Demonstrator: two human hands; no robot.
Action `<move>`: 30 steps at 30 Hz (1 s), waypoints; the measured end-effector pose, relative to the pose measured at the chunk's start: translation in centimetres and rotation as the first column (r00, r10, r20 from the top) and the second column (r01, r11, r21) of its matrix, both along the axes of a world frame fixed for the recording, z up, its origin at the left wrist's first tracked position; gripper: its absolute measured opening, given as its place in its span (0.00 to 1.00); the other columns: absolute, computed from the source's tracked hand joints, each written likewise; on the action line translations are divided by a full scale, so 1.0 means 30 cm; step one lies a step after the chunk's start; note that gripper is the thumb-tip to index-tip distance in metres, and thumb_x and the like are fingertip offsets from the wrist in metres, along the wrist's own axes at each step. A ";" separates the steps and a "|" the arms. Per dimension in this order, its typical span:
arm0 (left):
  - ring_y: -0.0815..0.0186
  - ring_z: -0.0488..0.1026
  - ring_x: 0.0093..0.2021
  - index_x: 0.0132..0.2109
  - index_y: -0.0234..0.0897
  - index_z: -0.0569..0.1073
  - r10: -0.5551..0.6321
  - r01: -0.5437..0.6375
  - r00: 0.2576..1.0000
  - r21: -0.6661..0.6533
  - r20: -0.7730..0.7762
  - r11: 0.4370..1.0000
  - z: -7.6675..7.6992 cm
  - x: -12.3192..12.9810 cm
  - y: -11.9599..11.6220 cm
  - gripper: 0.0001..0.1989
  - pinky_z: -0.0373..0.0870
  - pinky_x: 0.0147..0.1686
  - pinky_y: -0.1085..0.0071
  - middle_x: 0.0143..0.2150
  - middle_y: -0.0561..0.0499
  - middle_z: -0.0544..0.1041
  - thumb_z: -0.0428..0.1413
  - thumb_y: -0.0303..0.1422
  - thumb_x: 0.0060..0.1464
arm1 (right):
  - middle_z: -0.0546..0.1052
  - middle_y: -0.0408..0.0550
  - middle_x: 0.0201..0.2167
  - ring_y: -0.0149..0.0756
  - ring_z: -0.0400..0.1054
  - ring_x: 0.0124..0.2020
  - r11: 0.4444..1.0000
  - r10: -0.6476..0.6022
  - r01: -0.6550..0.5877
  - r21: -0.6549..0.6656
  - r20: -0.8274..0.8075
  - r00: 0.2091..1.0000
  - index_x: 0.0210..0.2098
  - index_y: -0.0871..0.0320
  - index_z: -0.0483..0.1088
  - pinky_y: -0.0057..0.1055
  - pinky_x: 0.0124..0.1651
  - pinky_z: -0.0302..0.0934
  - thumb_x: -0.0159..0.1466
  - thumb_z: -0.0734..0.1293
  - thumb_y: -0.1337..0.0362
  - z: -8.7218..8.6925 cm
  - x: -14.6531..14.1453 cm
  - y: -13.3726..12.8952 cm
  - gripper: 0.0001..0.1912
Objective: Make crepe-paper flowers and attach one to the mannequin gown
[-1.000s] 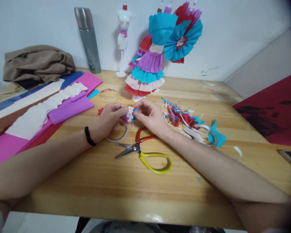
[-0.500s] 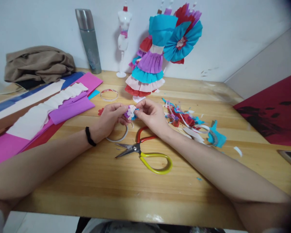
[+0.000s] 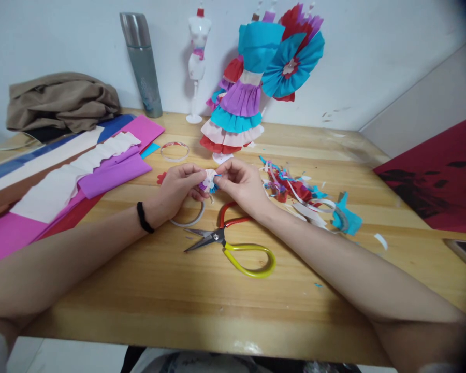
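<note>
Between my two hands is a small round paper flower, white in the middle with a pleated purple and blue edge. My left hand pinches its left side, and my right hand pinches its right side between thumb and fingers. Just below lie scissors with one red and one yellow handle, blades spread. A white tape ring is partly hidden under my left hand. Beside that hand's knuckles shows a small red paper flower.
A doll form in a layered paper dress and a bare white mannequin stand at the back, near a flask. Coloured paper sheets and a brown cloth lie left; paper scraps lie right.
The paper flower has tilted slightly between my fingers, showing less blue on its right side. Both hands stay in nearly the same place, still pinching it.
</note>
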State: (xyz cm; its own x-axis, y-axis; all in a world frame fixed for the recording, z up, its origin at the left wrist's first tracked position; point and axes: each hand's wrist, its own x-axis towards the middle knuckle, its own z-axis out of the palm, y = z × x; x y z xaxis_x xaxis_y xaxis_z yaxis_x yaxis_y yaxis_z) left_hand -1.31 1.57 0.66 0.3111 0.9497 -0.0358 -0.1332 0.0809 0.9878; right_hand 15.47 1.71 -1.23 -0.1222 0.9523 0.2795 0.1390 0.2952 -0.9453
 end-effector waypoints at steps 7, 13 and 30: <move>0.70 0.74 0.21 0.30 0.30 0.72 -0.046 0.046 0.999 0.006 0.012 0.999 0.001 -0.006 -0.002 0.11 0.70 0.22 0.76 0.24 0.50 0.75 0.60 0.36 0.53 | 0.73 0.41 0.25 0.33 0.66 0.27 0.999 0.016 -0.017 -0.028 -0.044 0.999 0.29 0.55 0.69 0.33 0.34 0.63 0.51 0.72 0.60 0.007 0.002 -0.002 0.10; 0.69 0.75 0.23 0.35 0.31 0.73 -0.074 0.074 0.997 0.021 -0.031 0.997 -0.004 -0.006 0.003 0.12 0.72 0.22 0.77 0.25 0.52 0.75 0.65 0.31 0.42 | 0.72 0.41 0.25 0.32 0.66 0.27 0.999 0.026 -0.028 -0.042 -0.050 0.998 0.30 0.55 0.69 0.33 0.33 0.63 0.50 0.73 0.58 0.007 0.002 -0.003 0.12; 0.73 0.71 0.20 0.33 0.31 0.72 -0.024 0.028 0.993 0.036 -0.118 0.999 0.012 0.006 -0.011 0.07 0.68 0.21 0.80 0.22 0.52 0.76 0.60 0.24 0.43 | 0.73 0.41 0.27 0.31 0.66 0.28 0.998 0.043 -0.044 -0.038 -0.030 0.999 0.34 0.55 0.67 0.31 0.33 0.62 0.50 0.71 0.65 0.014 -0.010 -0.013 0.13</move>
State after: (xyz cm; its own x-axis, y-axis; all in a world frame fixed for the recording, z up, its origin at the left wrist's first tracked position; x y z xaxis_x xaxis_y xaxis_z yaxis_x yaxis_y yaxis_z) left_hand -1.14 1.23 1.01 0.3314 0.9427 -0.0385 -0.0144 0.0458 0.9988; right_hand 15.18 1.31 -0.80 -0.1560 0.9565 0.2464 0.0987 0.2633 -0.9597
